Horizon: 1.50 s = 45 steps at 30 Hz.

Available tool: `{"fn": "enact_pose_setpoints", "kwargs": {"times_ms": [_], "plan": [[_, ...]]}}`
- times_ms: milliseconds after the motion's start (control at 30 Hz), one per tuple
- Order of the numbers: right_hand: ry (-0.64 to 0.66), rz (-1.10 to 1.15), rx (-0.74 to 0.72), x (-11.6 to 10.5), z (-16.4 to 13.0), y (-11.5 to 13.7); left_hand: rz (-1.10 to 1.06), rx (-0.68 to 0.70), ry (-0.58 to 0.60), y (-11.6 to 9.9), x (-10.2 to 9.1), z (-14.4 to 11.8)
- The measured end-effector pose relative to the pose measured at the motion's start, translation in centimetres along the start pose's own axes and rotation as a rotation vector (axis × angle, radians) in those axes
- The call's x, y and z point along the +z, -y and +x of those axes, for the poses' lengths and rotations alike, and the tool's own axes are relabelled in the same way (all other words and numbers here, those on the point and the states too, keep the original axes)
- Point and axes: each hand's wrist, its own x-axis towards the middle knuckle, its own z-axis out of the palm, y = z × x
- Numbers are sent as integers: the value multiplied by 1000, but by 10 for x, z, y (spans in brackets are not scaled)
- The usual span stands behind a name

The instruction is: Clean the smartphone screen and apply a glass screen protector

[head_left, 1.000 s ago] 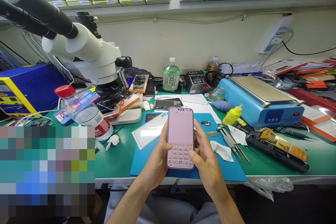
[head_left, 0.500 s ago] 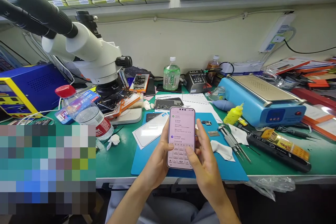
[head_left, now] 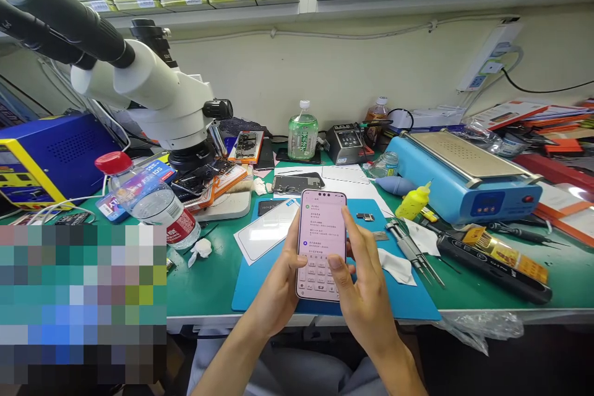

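Note:
A smartphone (head_left: 322, 229) is held upright over the blue mat, its lit screen showing a list of text above a keypad. My left hand (head_left: 281, 278) wraps its left side, with the thumb over the lower left of the screen. On the other side my right hand (head_left: 364, 284) grips the phone's right edge. Its index finger lies at the upper right edge, and its thumb is over the keypad's right part. The fingers behind the phone are mostly hidden. Under both hands lies the blue mat (head_left: 260, 294), with a white-framed sheet (head_left: 264, 232) at its left.
Left stand a microscope (head_left: 158, 93) and a water bottle (head_left: 158, 210). Tweezers (head_left: 417, 257), a yellow squeeze bottle (head_left: 413, 201), a blue heating plate (head_left: 464, 179) and a black handheld tool (head_left: 496, 272) lie right. Behind are a phone part (head_left: 297, 183) and a green bottle (head_left: 303, 136).
My right index finger has moved up and left onto the phone's upper right edge. The right thumb has shifted slightly over the keypad. The left hand keeps its hold.

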Motion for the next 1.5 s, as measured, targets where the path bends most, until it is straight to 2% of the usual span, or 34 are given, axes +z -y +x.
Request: {"fn": "enact_pose_setpoints", "kwargs": {"times_ms": [167, 500, 700, 967, 1333, 1500], "plan": [[20, 20, -7, 2, -1, -8, 51, -7, -18, 0, -4, 0], [-7, 298, 162, 0, -7, -13, 23, -3, -50, 3, -2, 2], [63, 355, 130, -3, -7, -15, 25, 5, -69, 0, -2, 2], [71, 388, 123, -3, -7, -17, 76, 15, -158, -1, 4, 5], [69, 394, 125, -3, -8, -17, 99, -19, -148, -2, 1, 2], [64, 382, 131, -3, -8, -16, 53, 10, -87, -2, 1, 3]]}}
